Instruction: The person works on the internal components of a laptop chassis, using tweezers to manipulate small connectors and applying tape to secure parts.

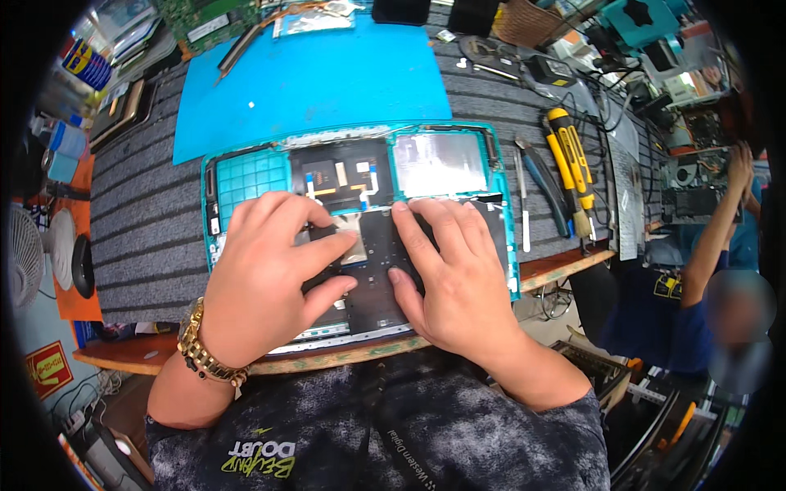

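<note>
A teal laptop case part (pixel 514 237) lies inner side up in front of me, near the bench edge. Across its near half runs a black backing plate (pixel 372 282) with a silver patch (pixel 352 250) on it. My left hand (pixel 266 270), with a gold watch (pixel 195 344) on its wrist, rests over the left of the plate. Its index fingertip touches the silver patch, and the thumb is apart from it. My right hand (pixel 454 282) lies on the plate's right side, fingers spread and fingertips down. The hands hide parts of the plate.
Behind the case spreads a blue mat (pixel 319 90) with tweezers (pixel 237 53). To the right lie pliers (pixel 544 184), yellow-handled tools (pixel 571 155) and a brush (pixel 582 222). A green circuit board (pixel 209 24) is at the back left. Another person (pixel 671 303) works at the right.
</note>
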Motion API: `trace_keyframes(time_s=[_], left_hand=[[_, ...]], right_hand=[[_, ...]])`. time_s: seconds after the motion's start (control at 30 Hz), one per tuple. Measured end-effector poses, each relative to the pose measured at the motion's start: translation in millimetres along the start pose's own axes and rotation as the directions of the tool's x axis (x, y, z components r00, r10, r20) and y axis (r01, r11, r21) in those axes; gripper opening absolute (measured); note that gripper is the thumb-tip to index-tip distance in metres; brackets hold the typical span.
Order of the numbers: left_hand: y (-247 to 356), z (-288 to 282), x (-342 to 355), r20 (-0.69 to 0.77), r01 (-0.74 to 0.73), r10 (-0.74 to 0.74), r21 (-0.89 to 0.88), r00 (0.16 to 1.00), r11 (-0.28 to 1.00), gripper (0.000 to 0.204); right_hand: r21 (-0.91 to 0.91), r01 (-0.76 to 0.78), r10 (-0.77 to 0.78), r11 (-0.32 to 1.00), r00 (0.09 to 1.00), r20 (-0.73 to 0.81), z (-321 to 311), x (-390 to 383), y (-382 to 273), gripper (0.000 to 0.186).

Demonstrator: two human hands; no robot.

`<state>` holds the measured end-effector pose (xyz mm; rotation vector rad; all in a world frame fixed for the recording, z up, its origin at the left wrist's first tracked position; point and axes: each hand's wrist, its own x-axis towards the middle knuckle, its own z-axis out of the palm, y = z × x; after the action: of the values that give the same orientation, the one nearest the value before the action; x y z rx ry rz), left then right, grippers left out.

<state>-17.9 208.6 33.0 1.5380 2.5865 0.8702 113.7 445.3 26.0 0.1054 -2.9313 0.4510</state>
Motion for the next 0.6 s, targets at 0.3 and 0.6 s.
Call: trace_keyframes(time_s=[0.3,0.6], left_hand=[[-1,2,-8,-0.001,-0.008,0.008,-0.008,1.0,1.0,0.047],[-6,6,-4,-0.032,-0.021,0.021,-0.003,0.999,1.0,0.043]], right_hand=[[-0.028,-0.002,0.002,1.0,0.999,0.032,-6,-19,7,0.077],[0.197,0.046,-0.034,0.979,0.997,-0.064,-31,-33,53,0.054]])
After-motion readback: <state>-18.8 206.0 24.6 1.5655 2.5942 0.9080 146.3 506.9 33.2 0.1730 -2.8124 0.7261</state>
